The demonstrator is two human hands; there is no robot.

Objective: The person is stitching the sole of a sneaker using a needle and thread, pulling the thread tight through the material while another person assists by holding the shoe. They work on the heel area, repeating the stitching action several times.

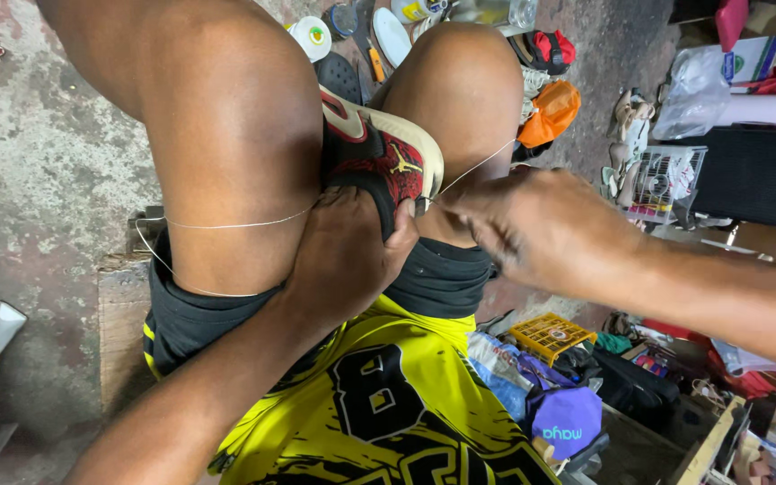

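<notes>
While bare concrete floor [47, 180] opens at the left of the frame, clutter crowds the right edge and top. At centre, the left hand [348, 260] is clenched around the heel of a red, black and cream shoe [379, 148] wedged between the knees. Just right of it, the blurred right hand [532, 229] pinches a pale thread [473, 169] running taut from the shoe's edge.

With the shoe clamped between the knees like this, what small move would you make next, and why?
Probably draw the right hand further out to tighten the stitch. The thread already runs taut from the red and black shoe to that hand, while the left hand grips the shoe's edge, steadying it between the knees.
</notes>
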